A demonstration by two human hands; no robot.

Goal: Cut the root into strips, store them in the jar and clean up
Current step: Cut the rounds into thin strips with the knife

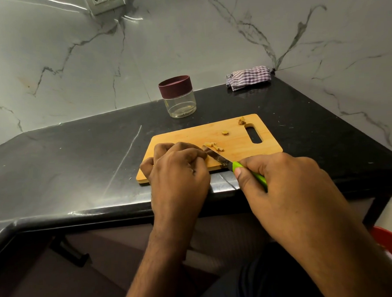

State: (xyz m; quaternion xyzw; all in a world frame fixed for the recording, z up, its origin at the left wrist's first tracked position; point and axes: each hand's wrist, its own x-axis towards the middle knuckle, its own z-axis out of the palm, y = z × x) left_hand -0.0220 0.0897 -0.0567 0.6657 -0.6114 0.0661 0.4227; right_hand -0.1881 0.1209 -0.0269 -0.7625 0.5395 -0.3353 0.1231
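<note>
Left hand pinches the small, firm, likely slippery root; right hand at 4 o'clock grips the knife handle, so hold the root well back from the blade.

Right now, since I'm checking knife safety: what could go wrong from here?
The left hand holds the root with fingertips right beside the knife blade, so a slip could nick them. The cutting board overhangs the counter edge slightly and might shift. The jar is still lidded.
</note>
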